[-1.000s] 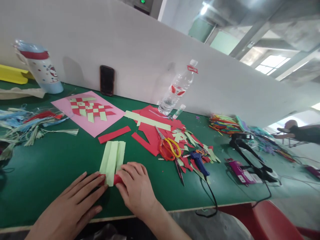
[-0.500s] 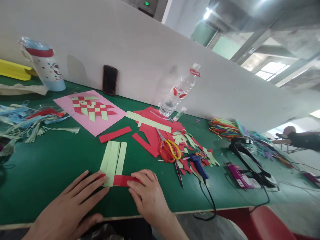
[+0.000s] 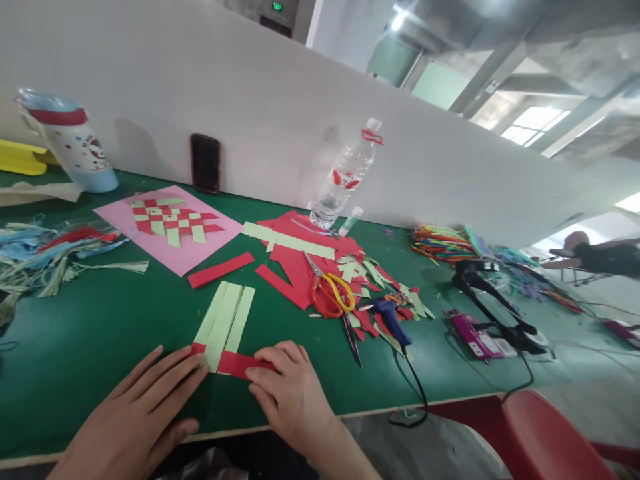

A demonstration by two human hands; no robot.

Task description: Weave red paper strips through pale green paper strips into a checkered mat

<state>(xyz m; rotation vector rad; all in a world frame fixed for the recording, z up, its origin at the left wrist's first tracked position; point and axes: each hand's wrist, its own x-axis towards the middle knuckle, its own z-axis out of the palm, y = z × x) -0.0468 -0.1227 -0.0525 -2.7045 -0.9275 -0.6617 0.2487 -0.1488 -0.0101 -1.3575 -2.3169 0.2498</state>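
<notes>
While the left grip is spread flat and unclenched, its fingertips pressed near the left end of a red strip, the right end of that strip is pinched between the thumb and fingers of the right grip. The red strip is stretched across the gap between the two grips, and three pale green strips are set side by side just beyond it, pointing away from both grips. The middle green strip is laid over the red one, while the right-hand green strip is crossed by the red on top.

Farther beyond the left grip, a woven red-and-green piece is placed on a pink sheet. A loose red strip is seen on the bench, between that sheet and the green strips. Beyond the right grip and slightly to its right, scissors are rested among cut paper, with a glue gun near them. Farther out, past the scissors, a plastic bottle is stood.
</notes>
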